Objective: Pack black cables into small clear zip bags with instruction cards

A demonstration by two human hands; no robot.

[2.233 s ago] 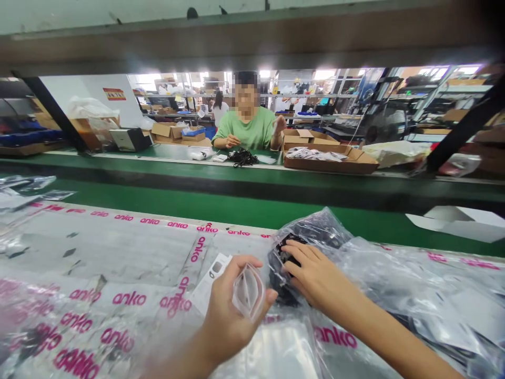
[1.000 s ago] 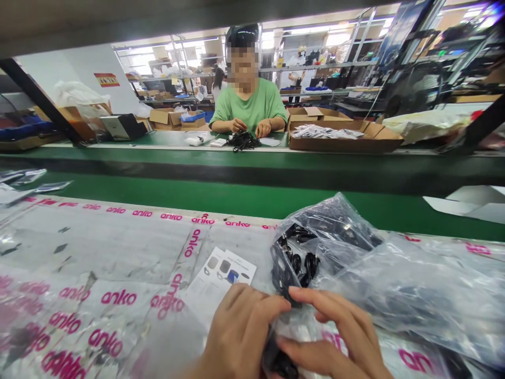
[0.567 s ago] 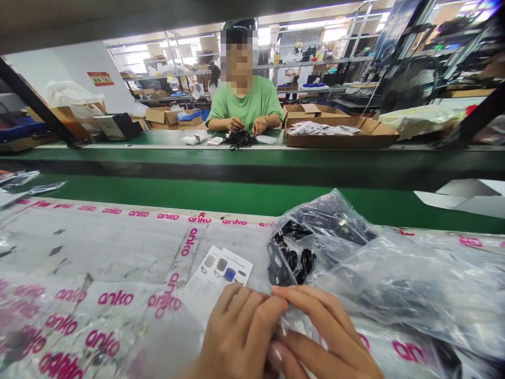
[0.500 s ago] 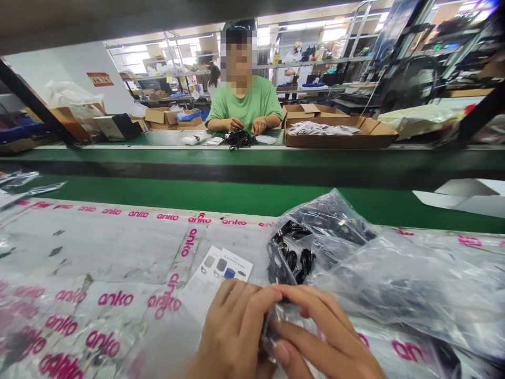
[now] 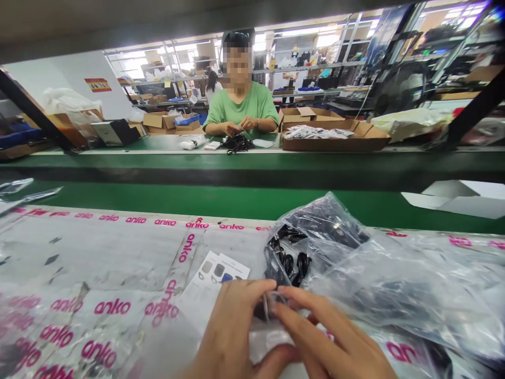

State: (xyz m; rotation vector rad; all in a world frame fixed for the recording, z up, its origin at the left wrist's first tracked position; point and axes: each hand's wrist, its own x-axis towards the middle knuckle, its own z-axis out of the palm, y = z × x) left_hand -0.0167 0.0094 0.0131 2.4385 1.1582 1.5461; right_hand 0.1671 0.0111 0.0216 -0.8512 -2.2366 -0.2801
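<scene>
Small clear pouch point(image 5: 272, 308) sits low in the head view, pinched between the left hand point(image 5: 232, 337) and right hand point(image 5: 335, 342), whose fingers are closed on its mouth. Two seconds ago the left hand held it alone and empty; now something dark shows inside. Just behind lies a crinkled glossy bag of black parts point(image 5: 311, 242) on the desk point(image 5: 98, 247), beside a printed leaflet point(image 5: 216, 273).
</scene>
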